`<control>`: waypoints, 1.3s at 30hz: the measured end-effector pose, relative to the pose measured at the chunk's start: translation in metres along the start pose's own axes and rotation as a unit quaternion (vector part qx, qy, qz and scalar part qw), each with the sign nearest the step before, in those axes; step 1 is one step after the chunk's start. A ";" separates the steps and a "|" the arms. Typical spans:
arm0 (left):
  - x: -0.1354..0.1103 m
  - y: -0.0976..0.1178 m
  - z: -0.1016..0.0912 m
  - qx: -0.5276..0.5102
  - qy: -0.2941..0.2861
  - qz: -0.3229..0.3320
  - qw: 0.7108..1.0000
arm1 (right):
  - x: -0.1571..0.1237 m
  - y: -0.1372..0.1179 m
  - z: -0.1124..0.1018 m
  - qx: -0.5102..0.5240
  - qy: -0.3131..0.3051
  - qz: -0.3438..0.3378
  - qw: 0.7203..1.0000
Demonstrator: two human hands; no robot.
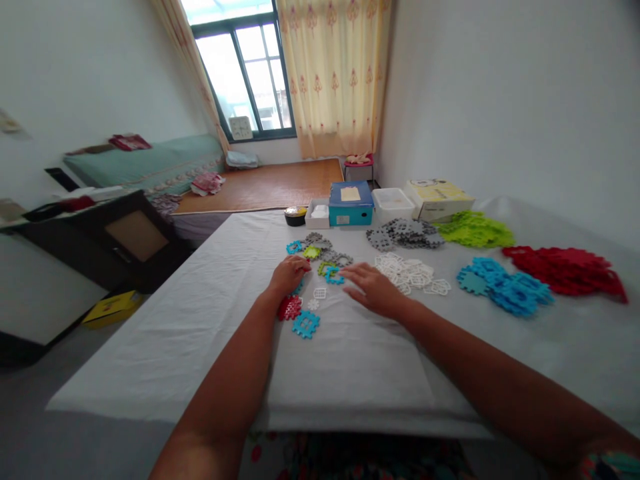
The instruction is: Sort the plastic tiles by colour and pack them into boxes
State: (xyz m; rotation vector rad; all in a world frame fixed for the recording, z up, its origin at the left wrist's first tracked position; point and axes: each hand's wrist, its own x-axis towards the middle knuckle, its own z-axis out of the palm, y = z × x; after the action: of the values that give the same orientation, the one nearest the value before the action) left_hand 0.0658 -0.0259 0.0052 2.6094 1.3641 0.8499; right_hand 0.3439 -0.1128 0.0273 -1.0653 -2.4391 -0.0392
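My left hand (pixel 290 273) rests curled on the white table, fingers closed over small puzzle tiles beside a green tile (pixel 311 252). My right hand (pixel 370 287) lies flat, fingers stretched toward a small blue tile (pixel 334 275). A joined cluster of grey, blue and green tiles (pixel 323 248) lies just beyond both hands. A red tile (pixel 290 307), a blue tile (pixel 306 324) and small white tiles (pixel 319 293) lie near my left wrist.
Heaps of tiles lie to the right: white (pixel 410 272), grey (pixel 405 233), lime green (pixel 474 230), blue (pixel 505 287), red (pixel 567 267). A blue box (pixel 351 204), white containers (pixel 393 203) and a yellow carton (pixel 440 197) stand at the table's far edge. A bed and dark cabinet stand left.
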 end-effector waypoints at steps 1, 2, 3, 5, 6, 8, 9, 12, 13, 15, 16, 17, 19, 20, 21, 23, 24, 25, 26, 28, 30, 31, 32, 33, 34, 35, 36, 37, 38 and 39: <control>0.000 0.000 0.000 0.001 0.000 0.001 1.000 | 0.001 -0.011 0.006 0.015 -0.031 -0.037 0.999; 0.000 0.000 0.001 0.002 0.001 0.001 1.000 | 0.002 -0.020 0.012 0.025 -0.064 -0.064 0.996; 0.000 0.000 0.001 0.004 0.003 0.001 1.000 | 0.003 -0.026 0.018 0.030 -0.094 -0.081 0.992; 0.000 -0.001 0.002 0.006 0.006 0.001 1.000 | 0.003 -0.032 0.027 0.033 -0.132 -0.090 0.987; 0.000 -0.001 0.003 0.006 0.007 0.001 1.000 | 0.003 -0.032 0.029 0.032 -0.141 -0.089 0.985; -0.001 -0.002 0.003 0.005 0.004 0.005 1.000 | 0.002 -0.028 0.030 0.027 -0.143 -0.088 0.985; -0.001 -0.003 0.003 0.005 0.001 0.007 1.000 | 0.002 -0.025 0.029 0.024 -0.139 -0.090 0.986; -0.001 -0.003 0.003 0.008 -0.005 0.013 1.000 | 0.001 -0.020 0.023 0.011 -0.131 -0.099 0.986; -0.001 -0.003 0.003 0.009 -0.004 0.013 1.000 | 0.001 -0.019 0.021 0.008 -0.129 -0.099 0.987; -0.001 -0.004 0.004 0.009 -0.002 0.011 1.000 | 0.002 -0.019 0.017 0.005 -0.123 -0.095 0.988; -0.001 -0.004 0.004 0.009 -0.001 0.010 1.000 | 0.002 -0.019 0.015 0.005 -0.118 -0.092 0.989; -0.001 -0.004 0.004 0.009 -0.002 0.010 1.000 | 0.002 -0.020 0.015 0.006 -0.112 -0.091 0.990; -0.001 -0.005 0.004 0.008 -0.004 0.008 1.000 | 0.001 -0.021 0.015 0.004 -0.100 -0.095 0.990; -0.001 -0.005 0.004 0.008 -0.004 0.008 1.000 | 0.001 -0.022 0.015 0.001 -0.097 -0.098 0.991; -0.001 -0.004 0.004 0.007 -0.004 0.008 1.000 | 0.001 -0.023 0.015 -0.005 -0.096 -0.101 0.990; -0.002 -0.004 0.003 0.007 -0.004 0.009 1.000 | 0.002 -0.023 0.015 -0.023 -0.102 -0.095 0.990; -0.002 -0.004 0.003 0.007 -0.004 0.010 1.000 | 0.002 -0.023 0.015 -0.031 -0.107 -0.084 0.990; -0.002 -0.003 0.003 0.007 -0.005 0.010 1.000 | 0.003 -0.021 0.014 -0.037 -0.109 -0.066 0.991; -0.002 -0.003 0.002 0.006 -0.006 0.009 1.000 | 0.004 -0.019 0.012 -0.040 -0.108 -0.044 0.992; -0.001 -0.002 0.001 0.005 -0.005 0.005 1.000 | 0.004 -0.011 0.007 -0.041 -0.090 0.007 0.995; -0.001 -0.002 0.001 0.005 -0.006 0.001 1.000 | 0.003 0.001 0.000 -0.051 -0.059 0.064 0.995; -0.001 -0.002 0.001 0.006 -0.008 -0.001 1.000 | 0.002 0.008 -0.005 -0.062 -0.044 0.095 0.993; -0.001 -0.002 0.001 0.007 -0.010 -0.001 1.000 | -0.001 0.016 -0.010 -0.076 -0.033 0.124 0.989; -0.001 -0.003 0.001 0.008 -0.013 0.000 1.000 | -0.003 0.023 -0.014 -0.090 -0.028 0.148 0.984; -0.001 -0.003 0.001 0.009 -0.015 0.001 1.000 | -0.005 0.030 -0.018 -0.105 -0.029 0.166 0.980; -0.001 -0.004 0.001 0.010 -0.016 0.003 1.000 | -0.007 0.035 -0.021 -0.117 -0.030 0.178 0.977; -0.001 -0.004 0.001 0.010 -0.016 0.004 1.000 | -0.008 0.039 -0.022 -0.124 -0.027 0.183 0.975; -0.002 -0.004 0.001 0.010 -0.016 0.004 1.000 | -0.009 0.040 -0.023 -0.123 -0.020 0.180 0.976; -0.002 -0.004 0.002 0.011 -0.015 0.002 1.000 | -0.009 0.039 -0.021 -0.112 -0.007 0.168 0.979; -0.002 -0.004 0.002 0.012 -0.014 0.000 1.000 | -0.008 0.035 -0.018 -0.090 0.007 0.145 0.985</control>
State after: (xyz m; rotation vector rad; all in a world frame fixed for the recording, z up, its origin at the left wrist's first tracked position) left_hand 0.0633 -0.0244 0.0017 2.6297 1.3760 0.7973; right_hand 0.3806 -0.0974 0.0346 -1.4864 -2.2764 -0.1740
